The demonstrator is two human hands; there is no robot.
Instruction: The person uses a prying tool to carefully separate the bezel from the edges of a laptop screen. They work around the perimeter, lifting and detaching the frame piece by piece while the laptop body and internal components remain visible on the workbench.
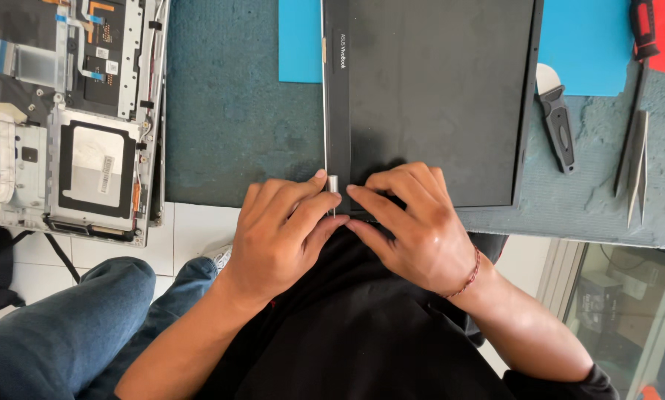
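Note:
A dark laptop screen panel (436,96) lies face up on the grey-green worktable (236,126), its near edge toward me. My left hand (281,233) and my right hand (410,222) meet at the panel's near left corner. The fingertips of both hands press on the bezel strip around a small silver hinge piece (333,184). My left thumb and forefinger pinch the corner beside that hinge. A thin silver edge (324,89) runs up the panel's left side. My right wrist wears a red cord bracelet (469,275).
An opened laptop base (66,118) with exposed boards sits at the left, overhanging the table. Blue mats (299,41) lie under the panel. A grey-handled pry tool (558,126), tweezers (637,167) and a red-handled screwdriver (647,33) lie right. My knees are below.

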